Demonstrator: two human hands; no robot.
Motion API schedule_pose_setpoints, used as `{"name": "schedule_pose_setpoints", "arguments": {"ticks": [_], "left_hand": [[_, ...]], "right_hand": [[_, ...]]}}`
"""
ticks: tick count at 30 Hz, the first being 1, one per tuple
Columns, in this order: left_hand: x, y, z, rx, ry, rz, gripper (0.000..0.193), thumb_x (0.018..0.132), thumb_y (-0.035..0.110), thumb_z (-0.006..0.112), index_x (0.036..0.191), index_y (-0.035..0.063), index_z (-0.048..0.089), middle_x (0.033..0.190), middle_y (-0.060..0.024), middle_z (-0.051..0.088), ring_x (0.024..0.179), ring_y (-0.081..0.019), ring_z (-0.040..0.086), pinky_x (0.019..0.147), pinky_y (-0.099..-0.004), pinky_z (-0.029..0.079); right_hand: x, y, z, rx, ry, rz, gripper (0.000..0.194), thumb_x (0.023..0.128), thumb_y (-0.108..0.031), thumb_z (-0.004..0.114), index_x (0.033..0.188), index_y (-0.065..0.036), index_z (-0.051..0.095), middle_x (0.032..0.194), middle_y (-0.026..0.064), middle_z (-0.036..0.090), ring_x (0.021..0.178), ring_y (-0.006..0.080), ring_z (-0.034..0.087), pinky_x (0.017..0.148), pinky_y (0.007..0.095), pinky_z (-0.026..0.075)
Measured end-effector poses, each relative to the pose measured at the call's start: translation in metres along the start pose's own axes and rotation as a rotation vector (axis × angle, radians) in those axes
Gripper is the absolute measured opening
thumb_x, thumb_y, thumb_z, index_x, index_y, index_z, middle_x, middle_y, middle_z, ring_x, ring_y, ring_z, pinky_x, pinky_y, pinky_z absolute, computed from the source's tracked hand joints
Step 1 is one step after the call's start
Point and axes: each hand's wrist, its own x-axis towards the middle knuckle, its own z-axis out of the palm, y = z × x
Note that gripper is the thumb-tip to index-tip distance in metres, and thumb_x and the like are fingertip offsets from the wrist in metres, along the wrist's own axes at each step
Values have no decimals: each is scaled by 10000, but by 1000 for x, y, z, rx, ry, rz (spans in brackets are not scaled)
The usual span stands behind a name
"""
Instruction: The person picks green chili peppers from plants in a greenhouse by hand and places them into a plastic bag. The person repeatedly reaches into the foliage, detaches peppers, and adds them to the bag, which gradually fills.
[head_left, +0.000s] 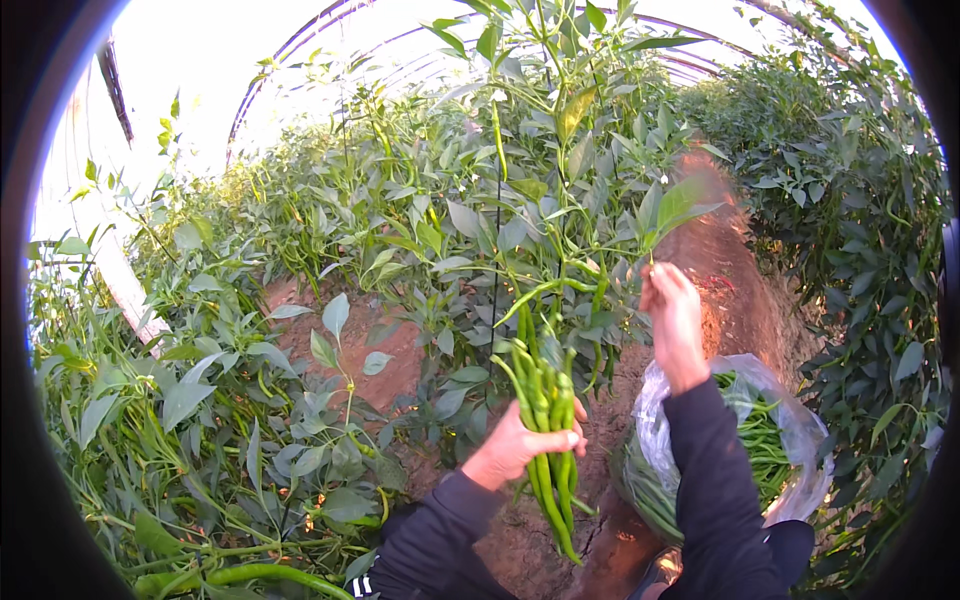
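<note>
My left hand is wrapped around a bunch of long green chili peppers, with the thumb across their front. Their stem ends point up and their tips hang below my fist. To the right and higher, my right hand has its fingertips pinched at the stalk below a blurred pepper leaf; what lies inside the pinch is too small to make out. Between the hands and just above the bunch, a curved green pepper hangs on the pepper plant.
A clear plastic bag holding many green peppers stands open beneath my right forearm. A dirt path runs ahead between rows of plants. Dense pepper plants line the right side. A pale post leans at left under hoops.
</note>
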Motion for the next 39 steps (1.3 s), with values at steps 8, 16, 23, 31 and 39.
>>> {"name": "schedule_pose_setpoints", "arguments": {"ticks": [8, 16, 23, 31, 39], "left_hand": [[73, 53, -30, -74, 194, 370, 507, 739, -17, 650, 1222, 1, 497, 1372, -137, 460, 731, -196, 638, 688, -349, 548], [92, 63, -47, 52, 203, 279, 569, 732, 0, 679, 1259, 37, 467, 1181, -102, 603, 686, -199, 642, 634, -329, 544], [84, 70, -45, 95, 236, 235, 496, 728, 32, 694, 1202, -4, 551, 1066, -88, 634, 684, -177, 635, 637, -320, 535], [80, 74, -53, 157, 219, 221, 433, 745, 13, 675, 1167, 2, 577, 844, -40, 627, 689, -143, 620, 666, -302, 523], [83, 71, -56, 161, 221, 228, 479, 716, 29, 713, 1170, 19, 561, 1112, -81, 634, 702, -162, 624, 672, -314, 537]], "right_hand": [[116, 56, 42, -62, -869, 489, 110, 880, -182, 644, 920, -79, 642, 807, 16, 654, 663, 115, 605, 592, 239, 467], [124, 56, 49, -68, -878, 476, 187, 852, -158, 649, 1020, -77, 634, 836, -31, 633, 683, 57, 570, 566, 197, 411], [161, 80, 53, -78, -1288, 411, 435, 822, -221, 714, 1186, -93, 516, 1070, -6, 622, 920, 95, 608, 715, 217, 485], [133, 42, 48, -269, -1052, 270, 459, 820, -115, 633, 1253, -68, 487, 958, 35, 605, 928, 123, 577, 727, 282, 495], [141, -46, 63, -1236, -895, -824, 272, 731, -19, 520, 978, -25, 633, 862, 194, 629, 787, 353, 622, 748, 414, 502]]}}
